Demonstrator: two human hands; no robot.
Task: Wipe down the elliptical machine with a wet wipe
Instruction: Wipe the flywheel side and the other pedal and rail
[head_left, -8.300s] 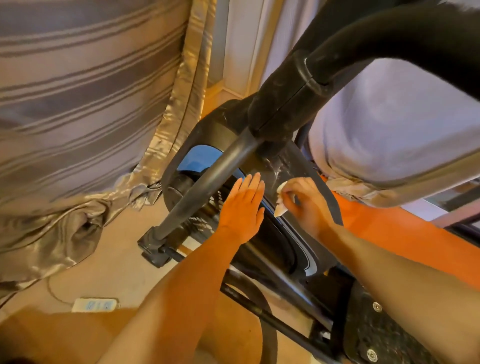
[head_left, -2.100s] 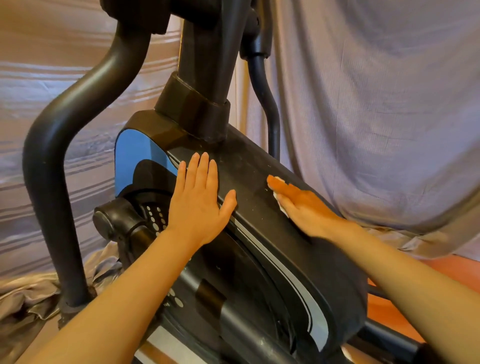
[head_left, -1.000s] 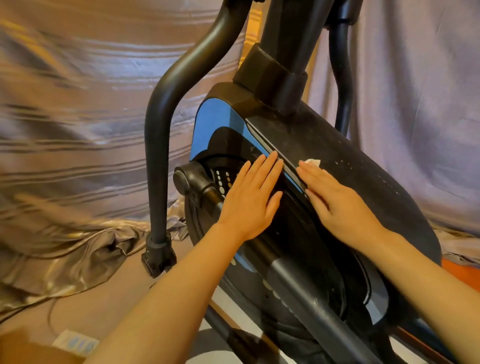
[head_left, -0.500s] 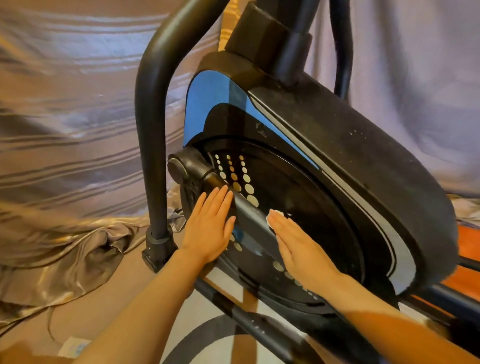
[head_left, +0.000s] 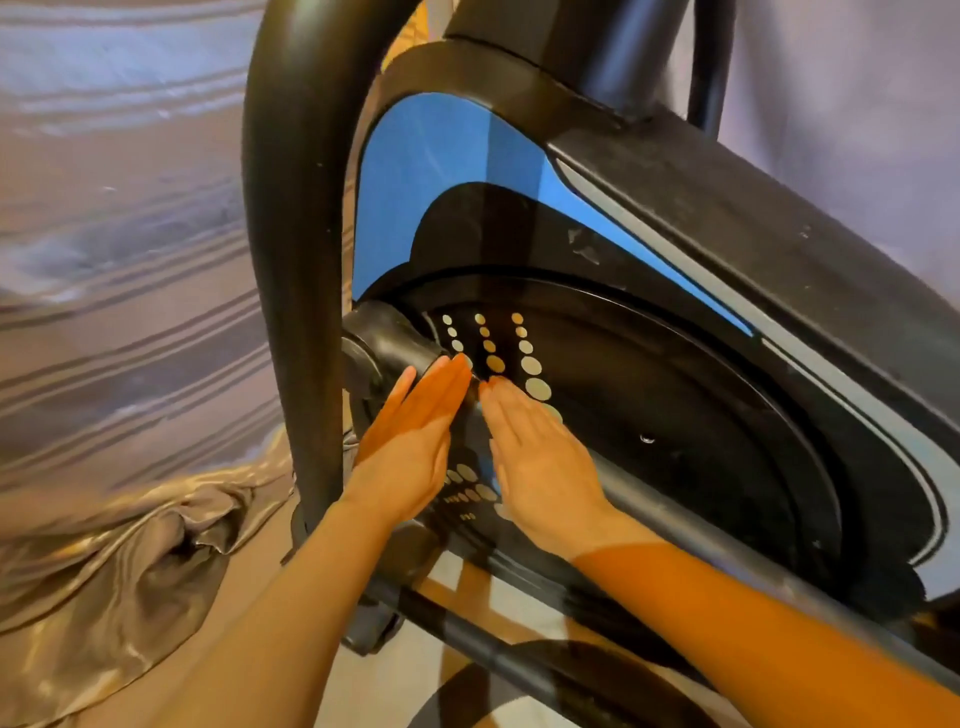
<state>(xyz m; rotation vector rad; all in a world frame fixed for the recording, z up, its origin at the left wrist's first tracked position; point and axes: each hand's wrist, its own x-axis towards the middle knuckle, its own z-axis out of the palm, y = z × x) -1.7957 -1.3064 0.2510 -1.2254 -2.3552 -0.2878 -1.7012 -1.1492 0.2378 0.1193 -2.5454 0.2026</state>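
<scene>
a person's left hand (head_left: 410, 447) and right hand (head_left: 540, 467) are lying flat, fingers straight and together, on the elliptical machine's (head_left: 675, 270) black flywheel disc (head_left: 665, 415). the wet wipe is not showing under either hand.

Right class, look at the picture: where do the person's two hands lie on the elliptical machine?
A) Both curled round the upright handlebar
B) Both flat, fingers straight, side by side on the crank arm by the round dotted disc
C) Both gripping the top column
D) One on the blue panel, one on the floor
B: the left hand and right hand lie flat with straight fingers, side by side, by the dotted disc, well below the blue panel.
</scene>
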